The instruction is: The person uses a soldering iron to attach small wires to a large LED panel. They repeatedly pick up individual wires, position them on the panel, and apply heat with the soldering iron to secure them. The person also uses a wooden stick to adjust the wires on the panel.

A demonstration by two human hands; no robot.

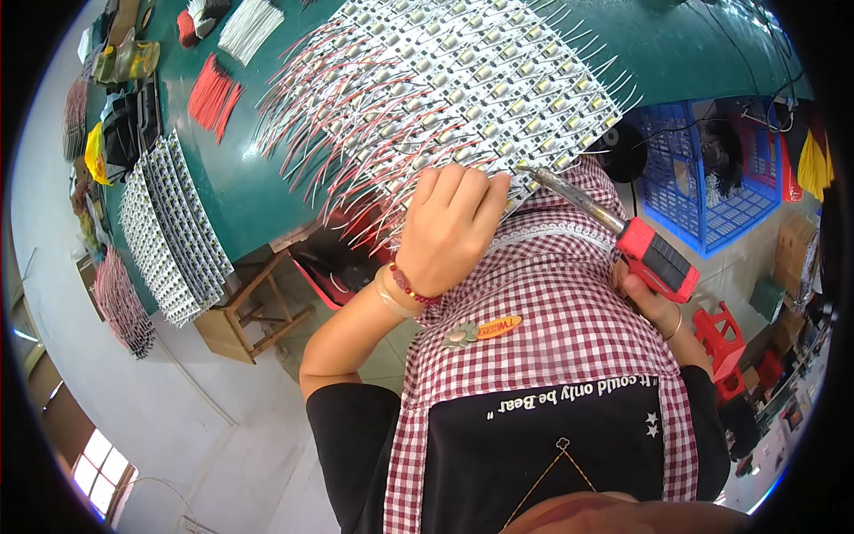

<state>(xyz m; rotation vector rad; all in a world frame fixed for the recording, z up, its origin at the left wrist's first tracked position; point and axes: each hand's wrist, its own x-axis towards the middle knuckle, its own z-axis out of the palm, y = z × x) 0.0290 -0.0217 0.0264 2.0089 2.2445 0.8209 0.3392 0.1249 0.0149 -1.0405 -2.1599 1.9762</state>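
Note:
A large panel of white LED circuit boards (480,89) lies on the green table, its near edge toward me. Rows of red and white wires (329,133) fan out from its left side, and pale wires stick out at the right. My left hand (454,214) is closed at the panel's near edge, fingers curled down; what they pinch is hidden beneath them. My right hand (648,301), partly covered by the handle, grips a soldering iron (656,258) with a red and black handle. Its metal tip points left and reaches the panel's near edge, just right of my left fingers.
On the green table (240,169) lie a bundle of red wires (213,96) and a bundle of white wires (251,28). More LED board strips (173,231) rest at the left edge. A blue plastic crate (712,191) and a red stool (719,343) stand at the right.

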